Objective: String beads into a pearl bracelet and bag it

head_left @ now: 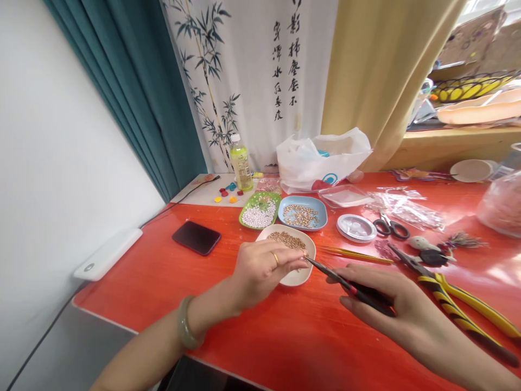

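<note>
My right hand [374, 296] is wrapped round black-handled needle-nose pliers [354, 290] with a red accent. Their thin tip points left and meets the fingertips of my left hand [260, 271]. With thumb and fingers pinched together, my left hand grips something tiny at the tip, too small to name. Both fingertips and pliers' tip are over a cream dish [295, 279] of gold beads [287, 239]. Behind it, a blue dish [321, 221] holds more gold pieces, and a green dish [278, 202] holds white beads [258, 216].
Gold tweezers [358, 255], scissors [391, 227], a clear round lid [356, 228] and large yellow-black pliers [456, 304] lie to the right. A phone [196, 237] lies left. A drink bottle [241, 165] and a white plastic bag [305, 165] stand at the back of the red table [134, 293].
</note>
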Demonstrator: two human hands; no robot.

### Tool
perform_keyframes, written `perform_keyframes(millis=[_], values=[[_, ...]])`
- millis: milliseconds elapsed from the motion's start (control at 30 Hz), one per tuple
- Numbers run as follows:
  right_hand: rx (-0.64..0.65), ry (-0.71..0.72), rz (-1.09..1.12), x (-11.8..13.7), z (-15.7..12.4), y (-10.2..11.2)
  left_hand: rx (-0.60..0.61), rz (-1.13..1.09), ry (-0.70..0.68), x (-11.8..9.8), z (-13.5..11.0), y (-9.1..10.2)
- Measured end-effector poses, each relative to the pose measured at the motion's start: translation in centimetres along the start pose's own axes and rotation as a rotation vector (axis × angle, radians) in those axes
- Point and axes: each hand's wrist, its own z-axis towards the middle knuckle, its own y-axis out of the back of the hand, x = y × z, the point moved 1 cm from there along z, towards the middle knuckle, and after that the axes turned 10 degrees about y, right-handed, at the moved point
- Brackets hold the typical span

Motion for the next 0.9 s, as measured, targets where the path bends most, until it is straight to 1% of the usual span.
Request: perform_keyframes(millis=[167, 400, 533, 700, 800, 900], values=[[0.018, -0.075, 0.059, 0.14, -0.07, 0.01, -0.001, 0.004, 0.003, -0.04, 0.05, -0.02], [0.025, -0.129, 0.104, 0.37, -0.07, -0.09, -0.019, 0.007, 0.010, 0.15, -0.10, -0.19], [0.033, -0.112, 0.101, 0.45, -0.14, -0.07, -0.026, 0.013, 0.007, 0.17, -0.12, -0.25], [0.036, -0.047, 0.086, 0.42, -0.03, -0.07, -0.017, 0.004, 0.014, 0.11, -0.11, -0.31], [0.016, -0.019, 0.081, 0.54, 0.12, -0.11, 0.001, -0.054, 0.074, -0.05, -0.03, -0.28], [-0.017, -0.020, 0.062, 0.54, 0.10, -0.17, 0.062, -0.143, 0.235, -0.18, -0.04, -0.26]])
